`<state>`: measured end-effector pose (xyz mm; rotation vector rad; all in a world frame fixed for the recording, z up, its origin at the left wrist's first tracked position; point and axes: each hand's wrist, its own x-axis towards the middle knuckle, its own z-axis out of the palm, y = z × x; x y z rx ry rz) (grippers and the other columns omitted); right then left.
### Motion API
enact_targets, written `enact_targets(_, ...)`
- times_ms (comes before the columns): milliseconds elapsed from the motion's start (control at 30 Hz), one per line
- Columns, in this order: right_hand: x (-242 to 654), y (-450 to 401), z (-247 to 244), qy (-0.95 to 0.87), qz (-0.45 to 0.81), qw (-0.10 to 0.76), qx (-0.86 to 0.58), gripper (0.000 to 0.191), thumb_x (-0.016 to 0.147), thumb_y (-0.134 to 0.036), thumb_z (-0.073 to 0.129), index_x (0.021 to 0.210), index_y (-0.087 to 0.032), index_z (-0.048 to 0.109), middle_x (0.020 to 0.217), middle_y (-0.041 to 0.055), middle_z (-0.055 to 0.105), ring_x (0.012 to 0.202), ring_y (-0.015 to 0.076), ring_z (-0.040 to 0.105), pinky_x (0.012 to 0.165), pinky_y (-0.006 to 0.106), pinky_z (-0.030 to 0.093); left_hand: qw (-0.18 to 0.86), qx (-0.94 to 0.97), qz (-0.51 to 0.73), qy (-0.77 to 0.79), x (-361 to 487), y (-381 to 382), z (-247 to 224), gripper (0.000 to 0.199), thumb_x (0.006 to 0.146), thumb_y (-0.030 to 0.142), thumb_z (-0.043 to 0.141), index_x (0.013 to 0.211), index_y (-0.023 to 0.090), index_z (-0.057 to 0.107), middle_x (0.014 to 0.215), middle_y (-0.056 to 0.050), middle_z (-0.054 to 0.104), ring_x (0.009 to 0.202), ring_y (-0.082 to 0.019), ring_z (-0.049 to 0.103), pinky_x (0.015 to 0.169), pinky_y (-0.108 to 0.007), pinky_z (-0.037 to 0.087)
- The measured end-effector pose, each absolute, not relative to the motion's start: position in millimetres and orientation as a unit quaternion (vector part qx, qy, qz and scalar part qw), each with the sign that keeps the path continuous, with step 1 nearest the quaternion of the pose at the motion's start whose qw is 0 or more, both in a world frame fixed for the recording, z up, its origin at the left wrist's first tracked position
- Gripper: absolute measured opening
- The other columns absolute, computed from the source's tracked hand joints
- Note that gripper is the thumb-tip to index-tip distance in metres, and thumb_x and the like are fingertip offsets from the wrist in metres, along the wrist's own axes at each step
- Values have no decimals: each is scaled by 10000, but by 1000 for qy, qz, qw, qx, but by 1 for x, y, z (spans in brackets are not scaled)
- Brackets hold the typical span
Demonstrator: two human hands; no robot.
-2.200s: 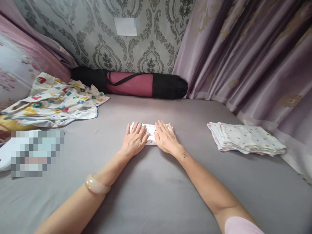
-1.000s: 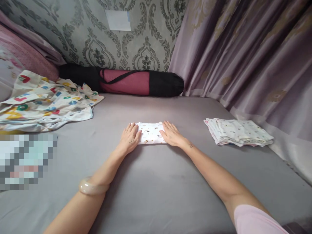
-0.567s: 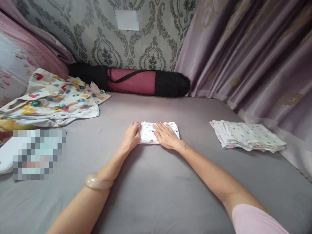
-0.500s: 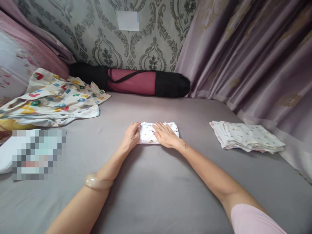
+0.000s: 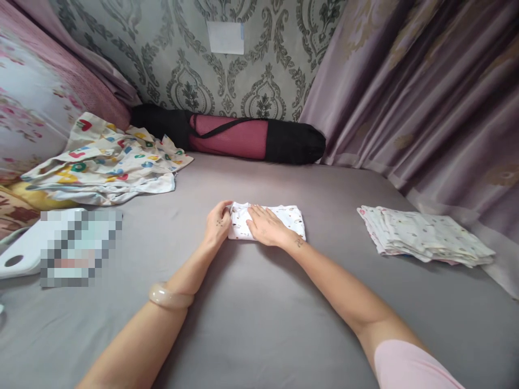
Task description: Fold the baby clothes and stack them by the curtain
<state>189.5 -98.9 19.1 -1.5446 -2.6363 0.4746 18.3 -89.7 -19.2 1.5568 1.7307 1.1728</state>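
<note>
A white cloth with small printed figures [image 5: 287, 217] lies folded into a flat rectangle on the grey bed sheet [image 5: 259, 302]. My right hand [image 5: 265, 226] rests flat on its left half, fingers stretched out and pointing to the upper left. At the cloth's left edge is my left hand [image 5: 218, 222], with its fingers curved round that edge and the fingertips partly hidden. A pale bangle circles my left forearm.
Folded printed cloths [image 5: 425, 235] lie stacked at the right. A crumpled colourful cloth [image 5: 117, 165] is at the left, above a white board [image 5: 30, 246] and a blurred item [image 5: 81, 248]. A black and red rolled bag [image 5: 231, 138] lies along the wall.
My right hand has slid left over the cloth, leaving more of its right side showing. My left fingers now bend more round the left edge. The view has shifted slightly left.
</note>
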Motion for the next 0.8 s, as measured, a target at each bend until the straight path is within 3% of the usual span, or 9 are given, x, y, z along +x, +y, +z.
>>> enact_targets(233,164,-100,3,-856,93,83,-501,606,1019,-351,252,1524,-25,333,1602,148,301,1499,255,220,1230,417,129,242,539,477,651,14,-88,-23,438,794,140,390,1122,125,679,1136,-127,719,1096,-242,655,1020,-400,479)
enact_targets(467,151,-95,17,-855,114,45,-504,599,1005,-297,251,1513,12,332,1590,187,313,1484,290,256,1214,425,182,253,504,503,654,13,-90,-18,425,747,108,399,1070,142,672,1141,-117,714,1135,-233,646,1046,-389,473)
enact_targets(800,128,-96,-3,-859,119,68,-494,652,1016,-375,217,1538,14,261,1627,178,212,1517,269,143,1235,425,67,225,530,510,639,14,-91,-19,380,786,146,397,1067,164,652,1133,-100,709,1116,-234,643,1036,-399,475)
